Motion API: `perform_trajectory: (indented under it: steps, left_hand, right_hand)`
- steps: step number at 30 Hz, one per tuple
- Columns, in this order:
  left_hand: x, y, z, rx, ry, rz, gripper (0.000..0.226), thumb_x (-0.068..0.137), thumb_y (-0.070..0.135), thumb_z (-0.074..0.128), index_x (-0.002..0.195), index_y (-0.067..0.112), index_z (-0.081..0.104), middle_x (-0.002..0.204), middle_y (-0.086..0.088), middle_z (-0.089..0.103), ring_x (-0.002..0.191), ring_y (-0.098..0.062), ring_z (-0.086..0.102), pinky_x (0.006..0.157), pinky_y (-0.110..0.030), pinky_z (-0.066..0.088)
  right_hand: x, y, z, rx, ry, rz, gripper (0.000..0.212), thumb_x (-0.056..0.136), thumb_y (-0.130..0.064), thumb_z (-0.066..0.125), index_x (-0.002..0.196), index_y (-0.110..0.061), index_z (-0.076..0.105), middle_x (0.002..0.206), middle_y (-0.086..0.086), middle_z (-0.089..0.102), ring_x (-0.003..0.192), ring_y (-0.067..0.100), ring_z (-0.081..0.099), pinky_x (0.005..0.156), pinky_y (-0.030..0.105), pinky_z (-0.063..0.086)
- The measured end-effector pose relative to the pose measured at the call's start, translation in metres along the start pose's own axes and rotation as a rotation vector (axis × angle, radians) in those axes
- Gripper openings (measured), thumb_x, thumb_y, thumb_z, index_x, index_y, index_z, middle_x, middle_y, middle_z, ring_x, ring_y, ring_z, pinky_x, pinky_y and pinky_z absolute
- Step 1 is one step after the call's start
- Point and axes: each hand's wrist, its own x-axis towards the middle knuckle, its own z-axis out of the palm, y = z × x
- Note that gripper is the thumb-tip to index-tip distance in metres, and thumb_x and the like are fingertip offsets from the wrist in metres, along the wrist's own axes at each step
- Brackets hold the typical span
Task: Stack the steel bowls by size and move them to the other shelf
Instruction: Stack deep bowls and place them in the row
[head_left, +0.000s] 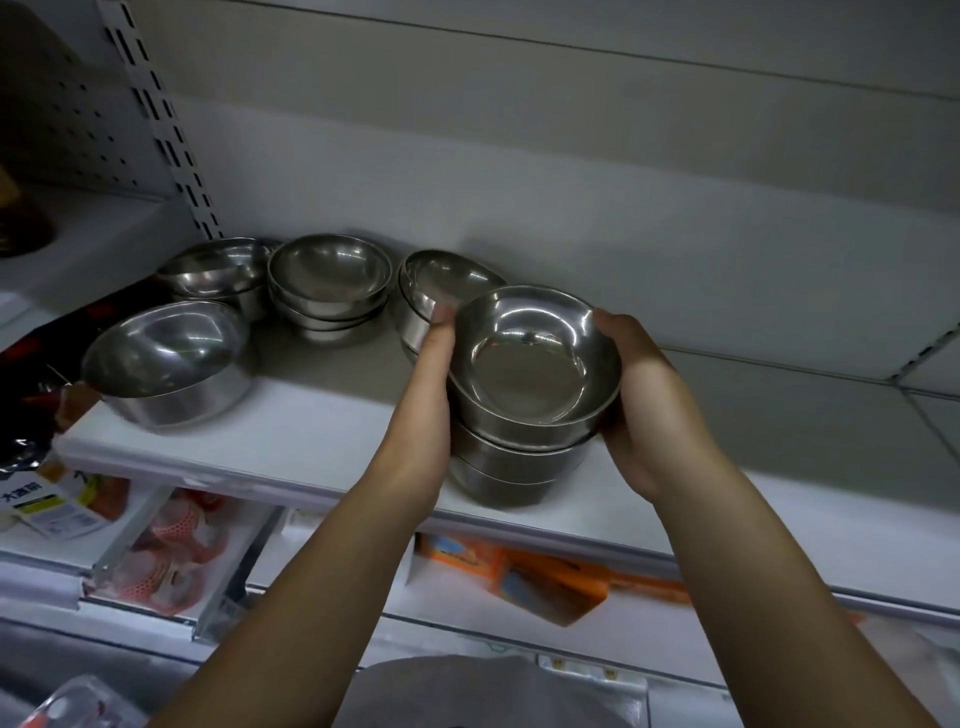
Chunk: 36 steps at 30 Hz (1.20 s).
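Observation:
A stack of steel bowls (530, 374) sits near the front edge of the white shelf (311, 441), gripped from both sides. My left hand (423, 410) presses its left side and my right hand (647, 395) cups its right side. Behind it leans another short bowl stack (441, 283), tilted. Further left stand a stack of small bowls (328, 283), a bowl stack at the back (218, 273) and a large single bowl (163, 358) near the shelf's front left.
A slotted shelf upright (166, 130) rises at the left. The shelf's right half (779, 441) is bare. Below, a lower shelf holds packaged goods: orange boxes (545, 577), pink net items (171, 551) and a printed packet (57, 504).

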Motion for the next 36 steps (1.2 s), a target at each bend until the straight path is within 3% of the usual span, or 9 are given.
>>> perform_trajectory:
  steps: [9, 14, 22, 26, 28, 30, 31, 33, 36]
  left_hand:
    - [0.007, -0.012, 0.029, 0.065, 0.02, -0.047, 0.066, 0.096, 0.077, 0.032, 0.119, 0.034, 0.077, 0.113, 0.004, 0.08, 0.116, -0.015, 0.07, 0.109, -0.044, 0.049]
    - [0.023, -0.018, 0.063, 0.055, 0.031, -0.057, 0.087, 0.072, 0.091, 0.037, 0.127, 0.035, 0.072, 0.122, 0.005, 0.077, 0.121, -0.016, 0.067, 0.114, -0.044, 0.045]
    - [0.066, -0.018, 0.118, 0.104, 0.05, -0.071, 0.087, 0.083, 0.084, 0.039, 0.145, 0.027, 0.06, 0.146, 0.004, 0.06, 0.139, -0.016, 0.051, 0.124, -0.039, 0.03]
    - [0.08, -0.024, 0.124, 0.104, 0.043, -0.016, 0.105, 0.067, 0.093, 0.039, 0.144, 0.025, 0.061, 0.147, -0.005, 0.062, 0.138, -0.018, 0.054, 0.124, -0.039, 0.031]
    - [0.084, -0.024, 0.125, 0.096, 0.046, -0.04, 0.108, 0.077, 0.091, 0.038, 0.147, 0.01, 0.055, 0.151, -0.019, 0.053, 0.142, -0.032, 0.05, 0.125, -0.044, 0.031]
    - [0.084, -0.025, 0.124, 0.131, 0.054, -0.029, 0.103, 0.088, 0.086, 0.033, 0.148, 0.005, 0.052, 0.155, -0.019, 0.049, 0.146, -0.035, 0.044, 0.125, -0.044, 0.029]
    - [0.081, -0.026, 0.124, 0.169, 0.083, -0.012, 0.095, 0.09, 0.085, 0.03, 0.144, 0.013, 0.06, 0.152, -0.013, 0.056, 0.145, -0.03, 0.047, 0.122, -0.04, 0.03]
    - [0.074, -0.029, 0.118, 0.208, 0.217, 0.014, 0.077, 0.089, 0.085, 0.033, 0.11, 0.022, 0.071, 0.122, -0.004, 0.07, 0.119, -0.021, 0.063, 0.109, -0.036, 0.043]
    - [0.051, -0.037, 0.096, 0.147, 0.434, 0.164, 0.06, 0.102, 0.06, 0.047, 0.086, 0.005, 0.065, 0.08, -0.012, 0.063, 0.072, -0.02, 0.059, 0.071, -0.031, 0.047]
  right_hand:
    - [0.004, -0.004, -0.023, 0.139, 0.062, -0.02, 0.022, 0.096, -0.032, 0.06, 0.078, -0.025, 0.069, 0.078, 0.0, 0.066, 0.084, 0.025, 0.056, 0.08, 0.038, 0.038]
    - [0.016, -0.017, -0.045, 0.166, 0.162, 0.001, 0.028, 0.095, -0.043, 0.061, 0.075, -0.025, 0.071, 0.075, -0.004, 0.071, 0.074, 0.02, 0.066, 0.08, 0.034, 0.048]
    - [0.056, -0.031, -0.09, 0.219, 0.139, -0.126, 0.037, 0.103, -0.044, 0.049, 0.085, -0.018, 0.068, 0.079, 0.002, 0.069, 0.082, 0.018, 0.068, 0.084, 0.031, 0.052]
    - [0.074, -0.032, -0.097, 0.209, 0.147, -0.165, 0.041, 0.101, -0.049, 0.05, 0.093, -0.015, 0.071, 0.087, 0.004, 0.073, 0.091, 0.02, 0.07, 0.095, 0.035, 0.052]
    - [0.08, -0.027, -0.097, 0.198, 0.164, -0.207, 0.048, 0.098, -0.054, 0.048, 0.1, -0.014, 0.075, 0.1, 0.006, 0.076, 0.104, 0.023, 0.07, 0.11, 0.041, 0.048]
    - [0.082, -0.017, -0.096, 0.186, 0.18, -0.233, 0.055, 0.097, -0.059, 0.043, 0.102, -0.018, 0.079, 0.11, 0.007, 0.078, 0.114, 0.023, 0.071, 0.115, 0.045, 0.044]
    - [0.081, -0.012, -0.095, 0.188, 0.186, -0.241, 0.058, 0.1, -0.06, 0.039, 0.105, -0.019, 0.08, 0.114, 0.007, 0.078, 0.116, 0.022, 0.07, 0.116, 0.045, 0.044]
    - [0.077, 0.0, -0.092, 0.199, 0.238, -0.27, 0.058, 0.105, -0.056, 0.034, 0.112, -0.019, 0.077, 0.118, 0.005, 0.077, 0.118, 0.018, 0.069, 0.115, 0.042, 0.045]
    - [0.064, 0.021, -0.08, 0.193, 0.441, -0.308, 0.054, 0.096, -0.058, 0.045, 0.121, -0.018, 0.071, 0.12, -0.005, 0.073, 0.114, 0.004, 0.065, 0.109, 0.029, 0.047]
